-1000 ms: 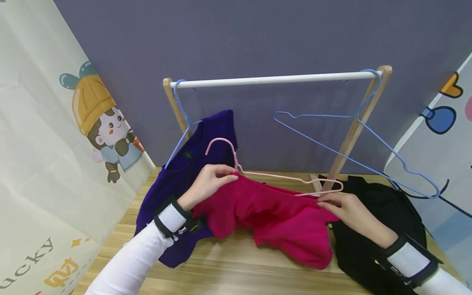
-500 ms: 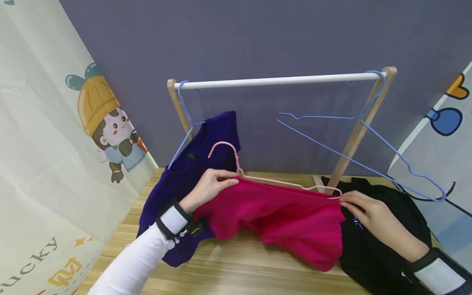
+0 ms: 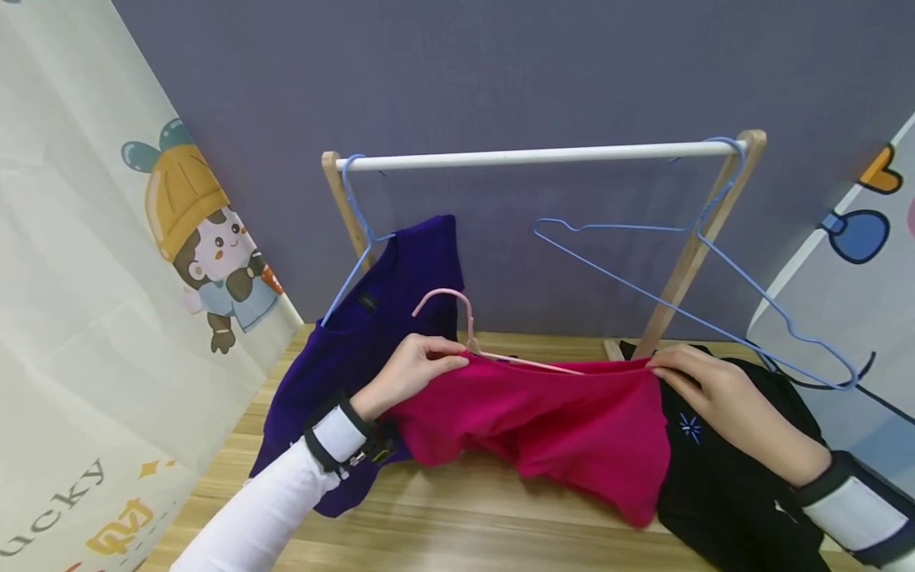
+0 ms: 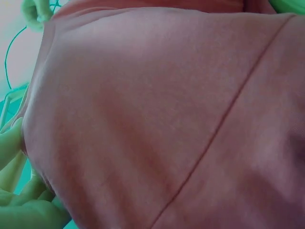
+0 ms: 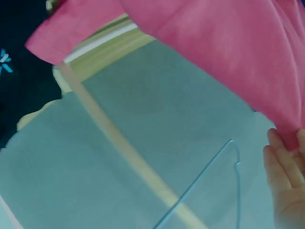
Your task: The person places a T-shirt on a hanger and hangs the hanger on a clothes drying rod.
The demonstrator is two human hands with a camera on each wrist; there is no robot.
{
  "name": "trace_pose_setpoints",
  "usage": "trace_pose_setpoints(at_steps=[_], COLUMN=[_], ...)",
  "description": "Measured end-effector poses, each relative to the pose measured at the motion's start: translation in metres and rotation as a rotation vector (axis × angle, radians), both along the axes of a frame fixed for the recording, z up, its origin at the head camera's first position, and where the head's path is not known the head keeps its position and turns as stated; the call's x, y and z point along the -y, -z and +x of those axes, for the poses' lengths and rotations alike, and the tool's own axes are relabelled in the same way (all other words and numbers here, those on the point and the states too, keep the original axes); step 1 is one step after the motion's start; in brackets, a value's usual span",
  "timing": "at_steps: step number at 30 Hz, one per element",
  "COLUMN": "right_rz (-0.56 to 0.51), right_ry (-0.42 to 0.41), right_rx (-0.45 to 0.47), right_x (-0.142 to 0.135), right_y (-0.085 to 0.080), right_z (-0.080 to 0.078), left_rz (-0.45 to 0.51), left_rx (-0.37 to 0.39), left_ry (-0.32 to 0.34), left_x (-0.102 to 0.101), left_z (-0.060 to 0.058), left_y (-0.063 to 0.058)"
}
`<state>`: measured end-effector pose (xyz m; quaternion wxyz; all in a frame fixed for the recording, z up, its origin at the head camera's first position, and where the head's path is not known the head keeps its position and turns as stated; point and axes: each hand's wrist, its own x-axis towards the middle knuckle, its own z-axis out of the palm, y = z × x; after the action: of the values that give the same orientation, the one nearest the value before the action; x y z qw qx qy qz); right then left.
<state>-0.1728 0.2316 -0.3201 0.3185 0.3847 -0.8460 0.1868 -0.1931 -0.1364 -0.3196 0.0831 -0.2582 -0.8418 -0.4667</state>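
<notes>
A magenta cloth garment (image 3: 550,421) is stretched between my two hands above the table; its exact kind is hard to tell. In the head view my left hand (image 3: 411,369) pinches its upper edge beside the neck of a pink hanger (image 3: 446,294). At the far end of that edge, my right hand (image 3: 722,397) pinches the cloth between thumb and fingers. The hanger's right end is hidden inside the garment, and its hook points up and left. The right wrist view shows my fingers (image 5: 281,171) on the cloth's corner.
Behind stands a rack with a white rail (image 3: 543,156). A purple top (image 3: 422,270) hangs at its left on a blue hanger. Another blue hanger (image 3: 615,228) hangs bare at the right. A black garment (image 3: 722,477) lies on the wooden table (image 3: 457,532).
My right hand first moved right to the pink hanger's end, then back left and up, drawing the cloth edge over that end. My left hand keeps its pinch, and the hanger's hook has dipped.
</notes>
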Motion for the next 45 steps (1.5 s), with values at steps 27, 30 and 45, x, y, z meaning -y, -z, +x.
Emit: trace_pose_setpoints(at_steps=[27, 30, 45], right_rz=[-0.103, -0.072, -0.012], right_ry=[-0.070, -0.024, -0.241], right_rx=[0.498, 0.590, 1.012], right_x=[0.042, 0.039, 0.024], right_y=[0.011, 0.011, 0.017], right_z=[0.004, 0.005, 0.009], left_rz=[-0.006, 0.011, 0.018], left_rx=[-0.034, -0.044, -0.013], left_ry=[0.084, 0.083, 0.076], left_x=[-0.044, -0.044, -0.044], left_z=[0.006, 0.006, 0.006], left_y=[0.003, 0.003, 0.004])
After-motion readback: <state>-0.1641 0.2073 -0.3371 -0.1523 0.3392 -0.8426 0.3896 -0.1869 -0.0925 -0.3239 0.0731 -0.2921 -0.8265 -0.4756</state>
